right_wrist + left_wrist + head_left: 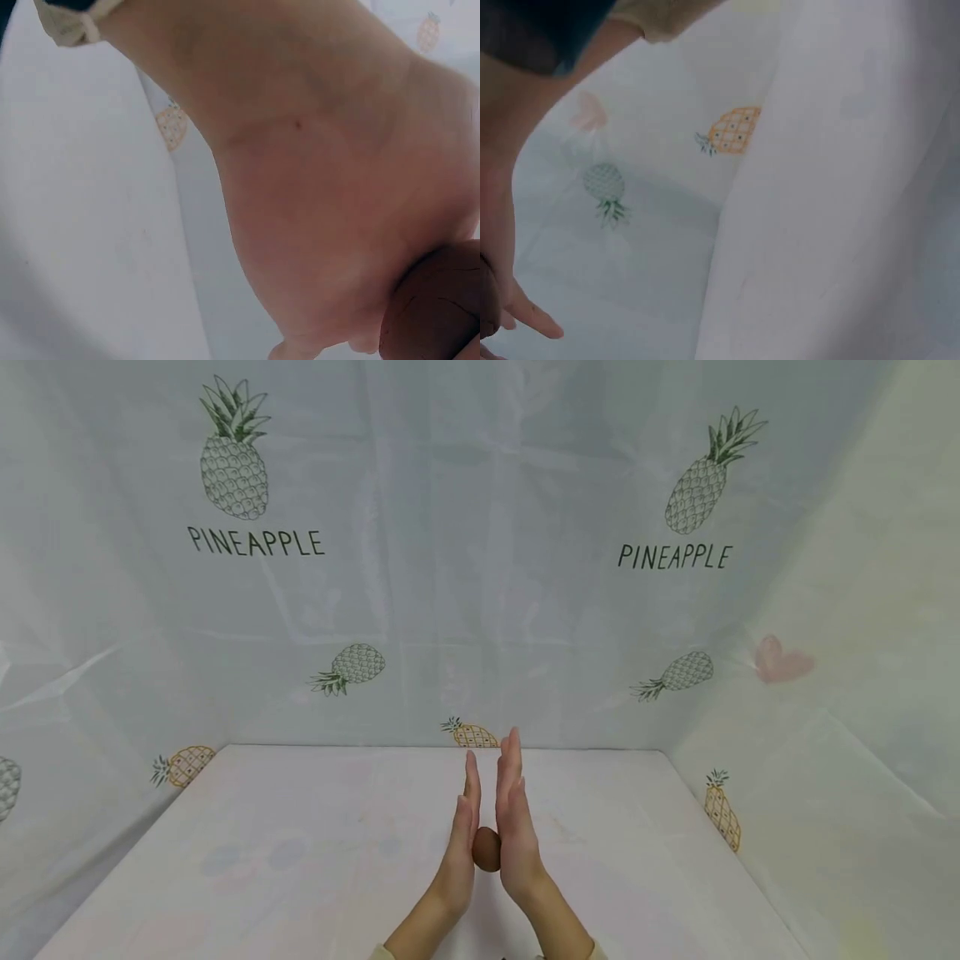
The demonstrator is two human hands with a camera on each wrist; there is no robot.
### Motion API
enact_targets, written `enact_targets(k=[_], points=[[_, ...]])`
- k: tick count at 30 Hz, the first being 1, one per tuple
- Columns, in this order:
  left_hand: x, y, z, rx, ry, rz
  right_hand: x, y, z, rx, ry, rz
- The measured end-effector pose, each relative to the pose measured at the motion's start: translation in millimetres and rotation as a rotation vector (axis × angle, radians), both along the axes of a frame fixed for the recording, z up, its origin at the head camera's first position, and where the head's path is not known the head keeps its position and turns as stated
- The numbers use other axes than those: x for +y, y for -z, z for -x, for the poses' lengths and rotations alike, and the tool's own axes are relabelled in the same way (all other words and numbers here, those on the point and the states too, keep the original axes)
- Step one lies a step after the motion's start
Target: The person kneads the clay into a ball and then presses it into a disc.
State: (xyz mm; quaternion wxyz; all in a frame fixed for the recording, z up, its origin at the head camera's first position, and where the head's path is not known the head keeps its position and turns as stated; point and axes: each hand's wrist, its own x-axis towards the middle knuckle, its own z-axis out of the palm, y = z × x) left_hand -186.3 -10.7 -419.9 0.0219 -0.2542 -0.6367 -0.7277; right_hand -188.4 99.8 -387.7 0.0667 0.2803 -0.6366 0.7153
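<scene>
In the head view, the left hand (456, 860) and the right hand (517, 843) face each other palm to palm, their fingers straight, with a narrow gap between them. A brown oval object (486, 850) sits in that gap, pressed between the lower palms, touching both hands; the fingertips stay apart. The forearms rise from the bottom edge and lean inward toward each other, fingers pointing up and away over the white counter (315, 835). Behind is a pineapple-print curtain (465, 568).

In the left wrist view, a bare forearm with a beige sleeve (664, 16) runs down the left side to a partly cropped hand; one finger sticks out, and the object is cut off at the left edge, against the palm.

In the right wrist view, a palm and wrist fill the middle, the object touching the palm at lower right, dark lines on its surface.
</scene>
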Motion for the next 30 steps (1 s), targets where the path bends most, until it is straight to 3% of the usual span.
enact_targets(k=[7, 14, 22, 30], points=[[2, -7.7, -9.0, 0.05, 0.018, -0.005, 4, 1.7, 6.3, -0.071, 0.037, 0.033], [3, -14.8, -14.9, 0.063, 0.027, -0.016, 4, 4.3, 10.3, -0.081, 0.053, 0.054], [2, -20.9, -20.2, 0.093, -0.011, -0.015, 4, 9.3, 13.5, -0.084, 0.048, 0.029], [-6, -26.6, -15.0, 0.147, -0.073, -0.026, -9, 17.4, 12.6, -0.093, 0.008, -0.012]])
